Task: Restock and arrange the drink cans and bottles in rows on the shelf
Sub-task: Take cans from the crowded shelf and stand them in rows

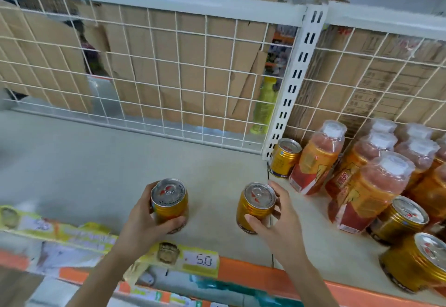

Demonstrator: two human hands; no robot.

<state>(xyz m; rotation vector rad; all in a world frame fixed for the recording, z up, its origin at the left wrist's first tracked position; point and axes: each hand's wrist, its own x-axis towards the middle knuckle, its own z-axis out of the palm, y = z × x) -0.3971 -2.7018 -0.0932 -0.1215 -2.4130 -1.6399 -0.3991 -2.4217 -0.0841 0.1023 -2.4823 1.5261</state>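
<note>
While the left hand (144,219) clasps one gold can (170,201) and the right hand (277,227) another can (257,206), left of the slotted upright (294,82), placing is underway; next, probably, aligning them.

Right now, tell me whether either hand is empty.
No: the left hand grips the left can, the right hand the right can.

A left can (169,204) and right can (255,206) stand apart near the front of the shelf (96,161). Bottles (371,193) stand right of them, a wire grid (179,84) behind.
</note>
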